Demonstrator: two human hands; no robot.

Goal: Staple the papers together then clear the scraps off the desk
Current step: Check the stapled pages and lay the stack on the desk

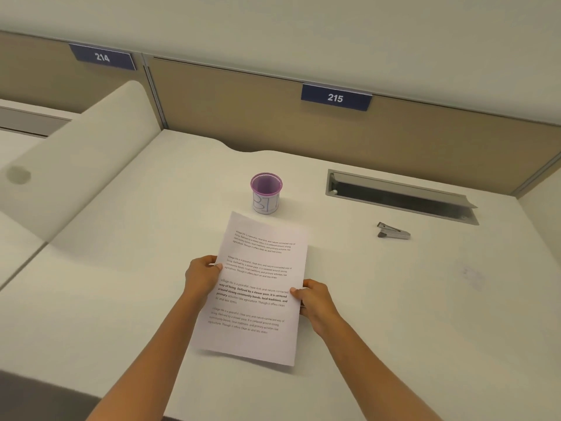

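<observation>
White printed papers (pixel 258 287) are held a little above the white desk (pixel 121 268), in the middle of the view. My left hand (pixel 202 276) grips their left edge, thumb on top. At the right edge my right hand (pixel 314 302) grips them the same way. A small grey stapler (pixel 393 231) lies on the desk to the right, well apart from both hands. Just beyond the top of the papers stands a purple mesh cup (pixel 266 192) with a paper label. I see no scraps on the desk.
A tan partition (pixel 243 110) with blue tags numbered 214 and 215 closes the back. An open cable slot (pixel 400 196) is sunk into the desk at the back right. A white divider (pixel 91 153) rises on the left.
</observation>
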